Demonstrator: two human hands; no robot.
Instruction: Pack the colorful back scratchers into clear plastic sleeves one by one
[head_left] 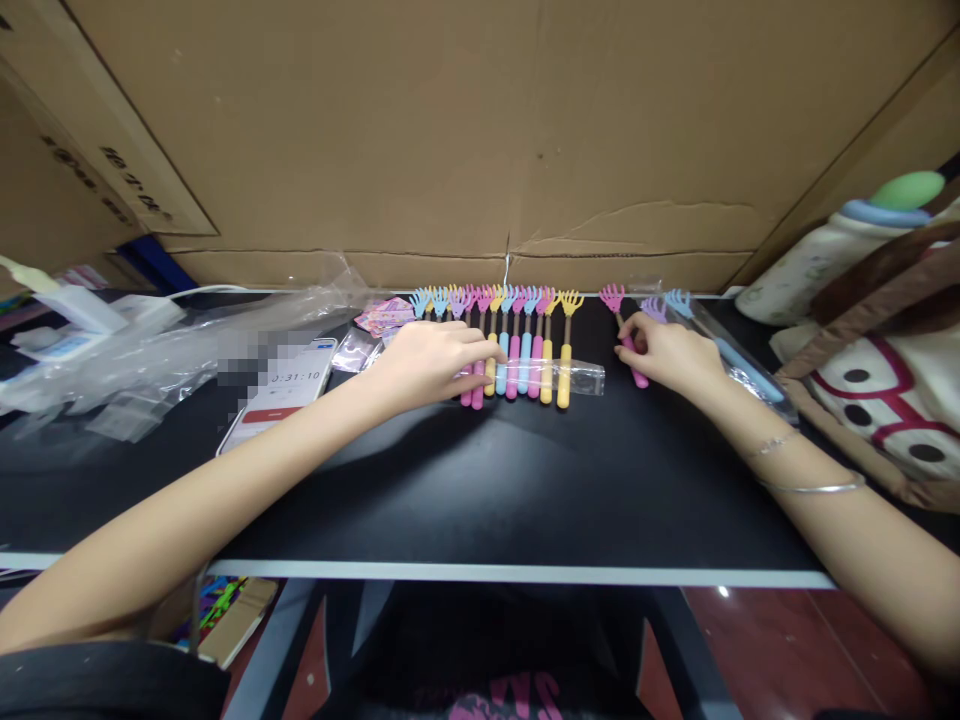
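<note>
Mid-frame, a scratcher row [526,348] lies aligned, left hand [435,357] over one end, grip unclear to me, while a blue scratcher [750,371] and the pink scratcher [637,375] the right hand [671,350] pinches remain outside.

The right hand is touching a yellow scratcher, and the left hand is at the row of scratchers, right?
Not yellow: the head view shows the right hand touching a pink scratcher. The left hand is indeed at the row of scratchers.
</note>
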